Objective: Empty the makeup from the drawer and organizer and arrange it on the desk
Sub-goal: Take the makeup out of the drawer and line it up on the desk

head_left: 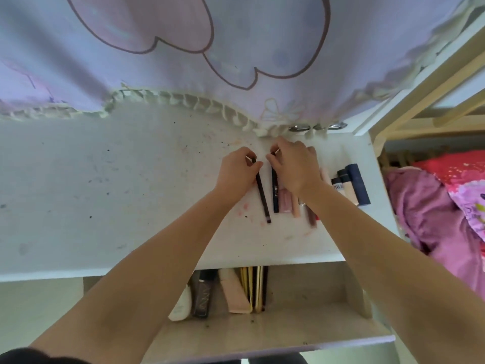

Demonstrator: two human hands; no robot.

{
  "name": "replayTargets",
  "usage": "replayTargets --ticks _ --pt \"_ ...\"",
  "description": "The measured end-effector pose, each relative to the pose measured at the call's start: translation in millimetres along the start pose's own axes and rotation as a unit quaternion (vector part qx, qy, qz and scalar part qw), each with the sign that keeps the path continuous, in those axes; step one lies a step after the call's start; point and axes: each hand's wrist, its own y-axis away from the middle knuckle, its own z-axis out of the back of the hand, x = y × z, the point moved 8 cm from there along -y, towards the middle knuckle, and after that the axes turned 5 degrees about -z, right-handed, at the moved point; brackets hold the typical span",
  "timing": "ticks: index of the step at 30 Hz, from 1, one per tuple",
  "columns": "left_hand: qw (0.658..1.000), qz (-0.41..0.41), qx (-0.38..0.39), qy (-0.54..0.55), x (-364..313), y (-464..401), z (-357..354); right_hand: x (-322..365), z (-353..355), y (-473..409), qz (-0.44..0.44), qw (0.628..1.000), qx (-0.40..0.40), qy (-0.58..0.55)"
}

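fingers (250, 160) of the left hand (237, 174) curl around the top of a thin dark pencil (262, 195) lying on the counter (105, 193); fingers of the right hand (294, 166) pinch the top of a navy pen (275, 191) just beside it. nearest, the open drawer (301, 324) holds a white tube (181, 303), dark palette (202, 298), pink tube (235, 292) and gold-edged cases (256, 290). farther right on the counter lie pink sticks (286, 200), small bottles (338, 187) and a navy box (358, 183).

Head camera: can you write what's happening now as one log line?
left hand: pinches dark pencil | right hand: pinches navy pen | both lie on desk | drawer: open, makeup inside
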Motion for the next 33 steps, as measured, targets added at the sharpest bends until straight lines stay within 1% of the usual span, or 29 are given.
replayTargets --ticks 2,4,6,8,10,12,14,16,17,19,21,24,27,31,33 --pt "1.000 -0.005 0.003 0.001 -2.1 1.2 0.8 -2.1 3.7 4.1 0.002 1.000 -0.007 0.009" --pt "1.000 -0.007 0.005 0.008 -5.0 8.3 6.5 -3.3 11.7 13.5 0.000 1.000 -0.017 -0.005" --pt "1.000 -0.024 -0.003 0.009 -9.9 29.9 16.8 0.1 27.5 34.3 0.022 0.997 -0.043 -0.061" --pt "0.998 -0.069 0.001 0.007 -14.5 72.7 23.7 8.7 36.7 74.0 0.080 0.986 -0.029 -0.145" --pt "0.993 -0.109 0.046 -0.002 -8.9 131.2 15.3 13.8 25.1 132.2 0.128 0.973 0.033 -0.191" --pt "0.985 -0.102 0.131 -0.048 16.7 189.1 -11.7 4.0 -12.3 190.6 0.118 0.970 0.119 -0.176" --pt "0.973 -0.069 0.194 -0.103 52.1 225.5 -45.0 -19.8 -62.2 229.5 0.076 0.966 0.204 -0.138" --pt "0.973 -0.022 0.198 -0.115 79.5 232.1 -69.5 -44.2 -101.0 242.3 -0.003 0.954 0.275 -0.120" --pt "0.975 0.003 0.188 -0.120 88.7 227.6 -79.8 -52.4 -113.3 241.0 -0.039 0.949 0.289 -0.120" --pt "0.972 0.044 0.171 -0.158 98.4 212.0 -99.4 -55.9 -124.2 227.7 -0.078 0.950 0.269 -0.139" --pt "0.962 0.069 0.168 -0.206 102.7 198.7 -115.9 -48.6 -130.9 215.6 -0.075 0.953 0.246 -0.162" --pt "0.946 0.067 0.166 -0.271 103.9 187.3 -127.9 -38.4 -143.6 206.6 -0.043 0.954 0.241 -0.174" --pt "0.935 0.048 0.160 -0.312 103.9 187.4 -128.8 -38.2 -151.5 205.1 -0.056 0.952 0.240 -0.181" --pt "0.949 0.011 0.151 -0.275 101.3 206.1 -130.2 -47.3 -148.8 210.4 -0.117 0.945 0.212 -0.219" --pt "0.958 0.031 0.151 -0.241 103.0 213.5 -133.6 -49.5 -147.8 215.0 -0.127 0.940 0.210 -0.235"
